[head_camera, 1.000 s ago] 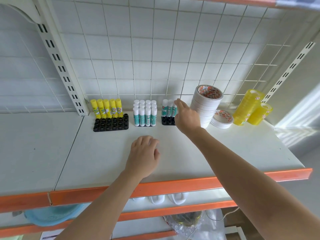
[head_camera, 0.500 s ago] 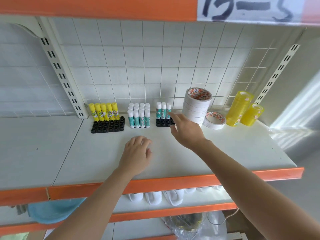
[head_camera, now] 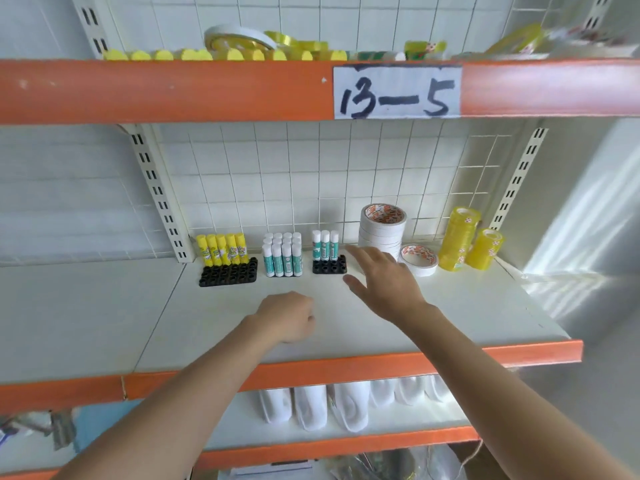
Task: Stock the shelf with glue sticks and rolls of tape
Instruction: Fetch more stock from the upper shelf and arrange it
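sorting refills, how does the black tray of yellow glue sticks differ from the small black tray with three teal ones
The black tray of yellow glue sticks is wider and holds five sticks; the small black tray of teal-and-white glue sticks holds three. Yellow sits farthest left; teal sits beside the open right hand. Both have only the back row filled.

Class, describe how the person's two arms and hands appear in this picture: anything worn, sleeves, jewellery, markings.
Both forearms are bare from the bottom edge of the picture to the wrist; no sleeve shows. The left hand and the right hand wear no gloves. No watch, bracelet or ring is visible, and no markings show on either arm.
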`<action>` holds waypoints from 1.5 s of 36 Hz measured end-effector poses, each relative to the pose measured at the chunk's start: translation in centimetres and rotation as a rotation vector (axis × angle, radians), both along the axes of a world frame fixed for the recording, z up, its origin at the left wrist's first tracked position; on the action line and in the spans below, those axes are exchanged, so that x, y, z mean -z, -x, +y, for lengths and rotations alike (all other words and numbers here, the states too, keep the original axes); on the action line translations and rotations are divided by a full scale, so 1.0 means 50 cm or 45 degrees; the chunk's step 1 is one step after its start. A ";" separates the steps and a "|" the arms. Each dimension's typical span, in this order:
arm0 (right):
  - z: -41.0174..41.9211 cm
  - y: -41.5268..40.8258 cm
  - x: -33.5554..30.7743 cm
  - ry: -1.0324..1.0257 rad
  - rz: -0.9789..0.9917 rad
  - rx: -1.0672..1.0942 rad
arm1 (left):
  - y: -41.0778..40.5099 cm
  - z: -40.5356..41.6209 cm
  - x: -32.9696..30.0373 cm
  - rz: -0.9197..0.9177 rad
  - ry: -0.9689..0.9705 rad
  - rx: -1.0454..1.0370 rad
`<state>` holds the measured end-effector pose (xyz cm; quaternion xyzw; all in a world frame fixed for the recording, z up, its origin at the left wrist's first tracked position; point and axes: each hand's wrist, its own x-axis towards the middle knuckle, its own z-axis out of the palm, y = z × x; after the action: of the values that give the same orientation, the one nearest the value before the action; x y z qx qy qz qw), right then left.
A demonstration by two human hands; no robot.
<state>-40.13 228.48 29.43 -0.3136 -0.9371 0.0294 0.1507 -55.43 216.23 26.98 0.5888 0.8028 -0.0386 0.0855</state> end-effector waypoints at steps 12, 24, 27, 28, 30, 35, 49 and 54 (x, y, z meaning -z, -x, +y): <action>-0.188 -0.054 -0.167 -0.211 0.191 0.170 | -0.046 -0.133 -0.252 -0.059 -0.624 0.200; -0.353 -0.128 -0.352 -0.658 0.588 0.206 | -0.112 -0.293 -0.516 -0.111 -1.016 0.526; -0.356 -0.127 -0.395 -0.746 0.686 0.190 | -0.107 -0.302 -0.564 -0.060 -1.141 0.536; -0.353 -0.124 -0.408 -0.759 0.714 0.187 | -0.102 -0.303 -0.578 -0.039 -1.178 0.530; -0.341 -0.116 -0.433 -0.769 0.757 0.168 | -0.092 -0.303 -0.603 0.007 -1.231 0.507; -0.295 -0.079 -0.490 -0.769 0.719 0.138 | -0.054 -0.273 -0.653 0.131 -1.247 0.386; -0.127 0.084 -0.581 -0.327 0.447 -0.144 | 0.138 -0.124 -0.670 0.347 -1.045 0.014; -0.082 0.144 -0.603 -0.270 0.187 -0.191 | 0.178 -0.099 -0.647 0.191 -0.989 -0.016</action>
<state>-47.33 224.37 59.58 -0.2221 -0.9422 -0.0355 0.2485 -64.35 211.26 59.34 0.5681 0.7651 0.2256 -0.2025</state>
